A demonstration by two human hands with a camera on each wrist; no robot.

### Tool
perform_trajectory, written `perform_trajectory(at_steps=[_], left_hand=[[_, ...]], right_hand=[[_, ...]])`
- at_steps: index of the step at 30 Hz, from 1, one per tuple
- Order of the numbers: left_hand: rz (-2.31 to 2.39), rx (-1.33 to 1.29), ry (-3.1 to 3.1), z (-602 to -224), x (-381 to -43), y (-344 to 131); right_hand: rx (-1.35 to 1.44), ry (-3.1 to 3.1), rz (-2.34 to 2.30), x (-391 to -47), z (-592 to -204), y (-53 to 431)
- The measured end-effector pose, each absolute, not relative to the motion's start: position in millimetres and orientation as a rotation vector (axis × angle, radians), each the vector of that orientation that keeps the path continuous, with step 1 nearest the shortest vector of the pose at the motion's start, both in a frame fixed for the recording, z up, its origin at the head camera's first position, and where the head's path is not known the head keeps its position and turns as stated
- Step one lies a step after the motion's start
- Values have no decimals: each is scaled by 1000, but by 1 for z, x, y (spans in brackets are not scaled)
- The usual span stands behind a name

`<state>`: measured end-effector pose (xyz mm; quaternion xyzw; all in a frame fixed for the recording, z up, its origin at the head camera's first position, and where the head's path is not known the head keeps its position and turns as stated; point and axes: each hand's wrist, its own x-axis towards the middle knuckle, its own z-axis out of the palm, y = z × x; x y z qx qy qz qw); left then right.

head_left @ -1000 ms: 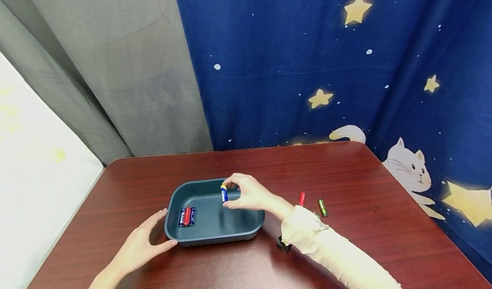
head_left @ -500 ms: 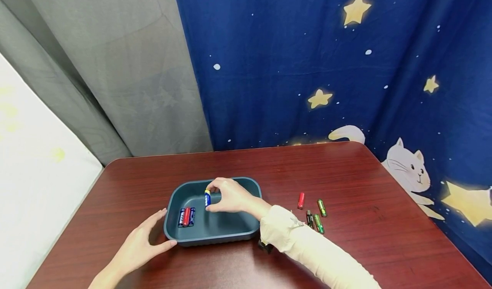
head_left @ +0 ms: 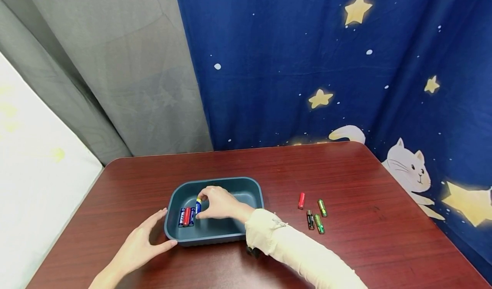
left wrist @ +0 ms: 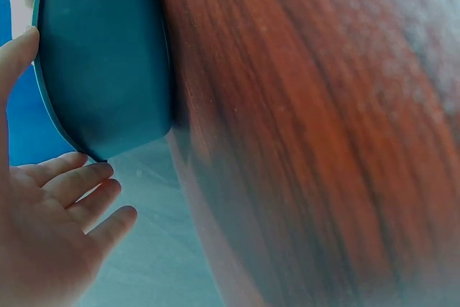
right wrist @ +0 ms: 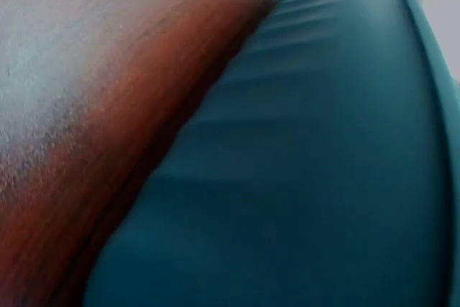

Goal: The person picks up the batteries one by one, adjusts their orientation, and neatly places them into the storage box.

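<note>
My right hand point(head_left: 219, 203) pinches a blue battery with a yellow end point(head_left: 198, 206) upright between thumb and fingertips, low inside a dark teal plastic bin point(head_left: 230, 237). Just to its left, a red battery point(head_left: 186, 217) lies side by side between two dark blue batteries point(head_left: 182, 217) on the bin's floor. At the bin's left end, my left hand point(head_left: 136, 244) is spread, thumb and fingertips right at the rim. The left wrist view shows these fingers point(left wrist: 90, 181) nearly straight against the bin's corner. Only the bin's ribbed outer wall point(right wrist: 323, 141) fills the right wrist view.
To the right of the bin on the red-brown wooden table point(head_left: 346, 173) lie a short red battery point(head_left: 301, 200), a black battery point(head_left: 310, 220) and two green batteries point(head_left: 319, 223). A blue starry curtain point(head_left: 269, 67) and a grey one point(head_left: 153, 88) hang behind.
My right hand has moved left and down across the bin with the blue and yellow battery, up beside the row of batteries. The left hand has stayed in place.
</note>
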<state>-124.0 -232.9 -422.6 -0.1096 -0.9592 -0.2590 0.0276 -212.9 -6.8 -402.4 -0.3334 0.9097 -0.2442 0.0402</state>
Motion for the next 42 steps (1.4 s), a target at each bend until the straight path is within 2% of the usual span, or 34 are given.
perform_trajectory(at_steps=[10,19,30,42], left_hand=[[-808,-345,-2945,-424,-125,-232],[-816,-347,-2940,-424,-125,-232],[-833,-331,-2944,-424,-125,-234],[-821,-323,-2963,-423,-124,-233]], right_hand=[[-944,2817,-647,-214,-416,-18],[-866,2770,-762,-220,-429,-17],[-851,2731,-789,-224,-434,-24],[-910,2794,-614,-220,-433,-29]])
